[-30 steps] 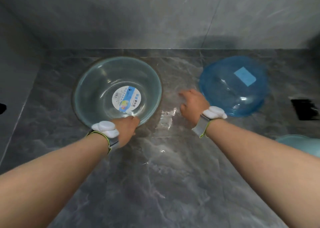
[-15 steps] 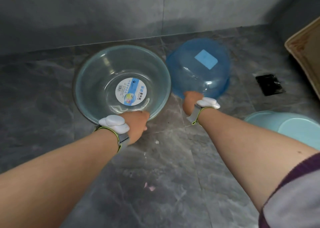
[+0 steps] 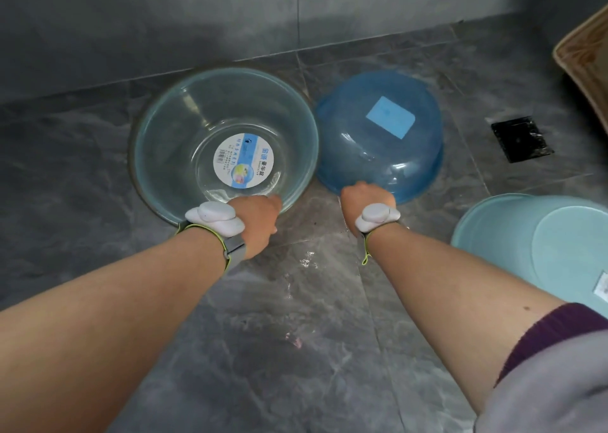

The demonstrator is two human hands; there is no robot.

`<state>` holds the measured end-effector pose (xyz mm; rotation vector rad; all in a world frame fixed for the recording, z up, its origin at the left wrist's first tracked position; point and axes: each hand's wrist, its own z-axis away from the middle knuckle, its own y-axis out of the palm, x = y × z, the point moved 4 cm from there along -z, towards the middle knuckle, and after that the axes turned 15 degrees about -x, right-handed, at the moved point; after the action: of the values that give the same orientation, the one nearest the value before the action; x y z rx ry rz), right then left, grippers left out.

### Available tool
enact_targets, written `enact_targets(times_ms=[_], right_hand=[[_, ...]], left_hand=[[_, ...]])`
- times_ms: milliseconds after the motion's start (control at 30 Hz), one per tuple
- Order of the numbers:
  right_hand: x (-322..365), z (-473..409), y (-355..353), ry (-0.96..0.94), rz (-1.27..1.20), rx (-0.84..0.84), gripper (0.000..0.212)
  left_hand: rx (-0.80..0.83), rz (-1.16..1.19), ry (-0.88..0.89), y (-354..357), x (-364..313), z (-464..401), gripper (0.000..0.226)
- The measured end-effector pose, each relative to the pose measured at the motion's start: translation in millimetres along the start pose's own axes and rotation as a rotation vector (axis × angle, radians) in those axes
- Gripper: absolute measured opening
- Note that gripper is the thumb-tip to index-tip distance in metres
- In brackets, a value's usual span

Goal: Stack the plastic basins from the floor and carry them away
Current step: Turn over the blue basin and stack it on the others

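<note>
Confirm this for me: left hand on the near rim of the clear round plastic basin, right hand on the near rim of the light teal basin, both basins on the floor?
Not quite. In the head view the right hand grips the near rim of the blue translucent plastic basin, not the light teal basin, which sits untouched. Left hand on the clear round plastic basin is right.

Soft, dim, even light fills the scene. Wet patches on the floor [image 3: 306, 261] glint white between the arms, and the clear basin [image 3: 184, 143] carries pale streaks of glare. Shadows are faint. Wide-angle bending curves the wall joint; focus is slightly soft throughout.
</note>
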<state>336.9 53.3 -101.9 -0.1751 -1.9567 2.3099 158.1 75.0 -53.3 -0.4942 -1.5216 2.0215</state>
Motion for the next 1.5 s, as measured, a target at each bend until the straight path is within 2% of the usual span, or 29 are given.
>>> enact_targets(times_ms=[267,400,500,600,767,900,967,1200,1367,1500], right_hand=[[-20,-12,-52,-0.026,0.022,-0.104,0.033],[-30,-27,-96,-0.014,0.028,-0.223,0.029],[-26,-33,-132,-0.045,-0.003,-0.402,0.02],[0,-34,-163,-0.106,-0.14,-0.615,0.017],[67,-17,-201,-0.324,-0.361,-0.831,0.006],[99,-4,-195,-0.384,-0.568,-0.775,0.013],[109,4,-187,-0.329,-0.687,-0.707,0.011],[114,17,-135,0.042,-0.806,-0.495,0.019],[97,23,-105,0.363,-0.964,-0.336,0.026],[85,24,-81,0.619,-1.306,-0.163,0.019]], left_hand=[[0.077,0.039,-0.062,-1,2,-3,0.03],[0.056,0.052,-0.164,-10,1,3,0.053],[-0.102,0.032,-0.177,-22,-4,4,0.068],[-0.289,0.122,-0.213,-39,-3,2,0.075],[-0.539,0.174,-0.328,-60,20,7,0.086],[-0.629,0.196,-0.372,-67,39,22,0.086],[-0.668,0.229,-0.354,-66,45,31,0.078],[-0.618,0.321,-0.197,-47,42,48,0.03],[-0.508,0.174,-0.247,-32,27,47,0.023],[-0.453,0.176,-0.223,-24,24,41,0.015]])
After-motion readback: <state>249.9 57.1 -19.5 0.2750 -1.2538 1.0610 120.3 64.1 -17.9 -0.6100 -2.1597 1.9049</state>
